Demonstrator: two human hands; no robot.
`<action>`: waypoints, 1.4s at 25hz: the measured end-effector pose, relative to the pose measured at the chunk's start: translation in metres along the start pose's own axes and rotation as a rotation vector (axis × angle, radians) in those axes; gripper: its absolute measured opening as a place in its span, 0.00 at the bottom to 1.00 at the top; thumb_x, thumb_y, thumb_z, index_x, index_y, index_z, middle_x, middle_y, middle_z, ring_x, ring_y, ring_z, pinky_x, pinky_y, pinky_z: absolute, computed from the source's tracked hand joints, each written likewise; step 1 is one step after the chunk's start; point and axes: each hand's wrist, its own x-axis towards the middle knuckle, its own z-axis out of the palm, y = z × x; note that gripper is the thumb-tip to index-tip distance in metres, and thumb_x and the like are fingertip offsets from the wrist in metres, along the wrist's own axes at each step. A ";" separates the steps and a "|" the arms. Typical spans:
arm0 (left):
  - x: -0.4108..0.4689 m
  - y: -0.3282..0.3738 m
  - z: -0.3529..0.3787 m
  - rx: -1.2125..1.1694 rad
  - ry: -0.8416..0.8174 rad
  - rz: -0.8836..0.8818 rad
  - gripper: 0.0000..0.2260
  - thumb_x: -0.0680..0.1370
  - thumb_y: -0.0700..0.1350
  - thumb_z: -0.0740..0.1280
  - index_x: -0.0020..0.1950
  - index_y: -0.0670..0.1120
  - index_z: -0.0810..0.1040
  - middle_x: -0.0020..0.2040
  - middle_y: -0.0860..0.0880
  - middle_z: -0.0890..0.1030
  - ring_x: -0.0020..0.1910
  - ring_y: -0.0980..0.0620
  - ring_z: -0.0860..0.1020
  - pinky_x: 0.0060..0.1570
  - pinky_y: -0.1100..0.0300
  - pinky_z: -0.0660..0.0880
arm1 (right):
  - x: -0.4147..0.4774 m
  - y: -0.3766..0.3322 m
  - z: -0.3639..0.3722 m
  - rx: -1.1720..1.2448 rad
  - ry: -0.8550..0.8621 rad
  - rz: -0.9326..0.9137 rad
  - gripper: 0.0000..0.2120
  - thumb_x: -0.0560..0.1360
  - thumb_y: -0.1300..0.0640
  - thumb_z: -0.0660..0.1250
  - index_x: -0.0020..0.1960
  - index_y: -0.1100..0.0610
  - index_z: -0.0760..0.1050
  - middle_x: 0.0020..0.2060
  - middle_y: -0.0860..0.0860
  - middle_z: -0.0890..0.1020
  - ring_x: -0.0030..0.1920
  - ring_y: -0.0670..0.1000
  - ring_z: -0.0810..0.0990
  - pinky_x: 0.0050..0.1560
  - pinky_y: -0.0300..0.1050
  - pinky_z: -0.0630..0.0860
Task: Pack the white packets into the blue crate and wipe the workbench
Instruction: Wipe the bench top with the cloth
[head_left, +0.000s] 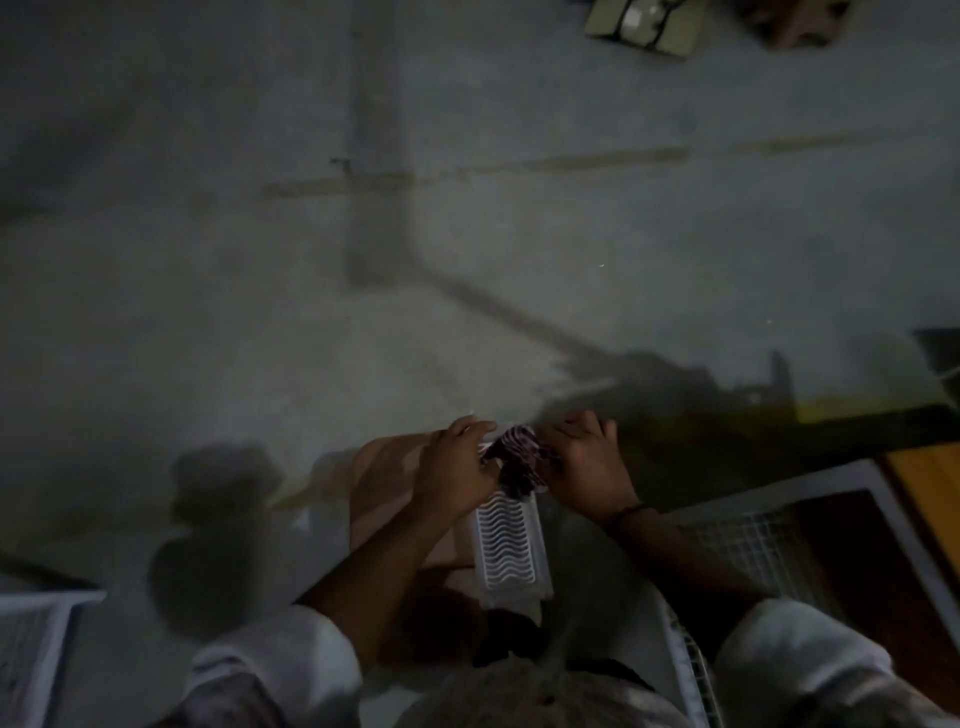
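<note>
Both hands meet low in the dim head view, above a grey concrete floor. My left hand (457, 465) and my right hand (584, 460) each grip one side of a dark, pink-striped bundle (517, 457) held between them. Directly below it hangs a white packet (508, 548) with wavy ridges, under a clear cover. How the packet is held is hidden by the bundle. No blue crate shows in view.
A brown cardboard box (389, 483) lies under my left arm. White wire-mesh racks (748, 535) stand at the right, and another rack (31, 649) at the lower left. An orange panel (930, 483) is at the right edge. Flattened cardboard (644, 23) lies far across the floor.
</note>
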 end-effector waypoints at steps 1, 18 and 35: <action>0.003 0.016 0.000 -0.015 0.012 0.064 0.25 0.73 0.51 0.68 0.70 0.49 0.78 0.73 0.47 0.75 0.71 0.43 0.73 0.71 0.49 0.69 | -0.009 0.006 -0.016 0.019 0.078 0.027 0.09 0.71 0.46 0.67 0.43 0.52 0.78 0.39 0.49 0.80 0.49 0.56 0.72 0.45 0.50 0.61; -0.126 0.410 0.165 -0.002 -0.099 0.921 0.22 0.76 0.57 0.68 0.69 0.58 0.75 0.68 0.52 0.78 0.67 0.44 0.73 0.65 0.49 0.71 | -0.405 0.198 -0.239 0.163 0.684 1.067 0.19 0.77 0.45 0.71 0.64 0.45 0.70 0.51 0.49 0.81 0.53 0.55 0.80 0.58 0.66 0.74; -0.092 0.407 0.249 0.435 -0.208 1.017 0.21 0.85 0.47 0.60 0.79 0.48 0.67 0.80 0.47 0.64 0.78 0.43 0.61 0.74 0.44 0.63 | -0.409 0.232 -0.153 0.146 0.187 1.215 0.34 0.82 0.35 0.46 0.82 0.50 0.48 0.81 0.56 0.47 0.79 0.66 0.39 0.74 0.70 0.36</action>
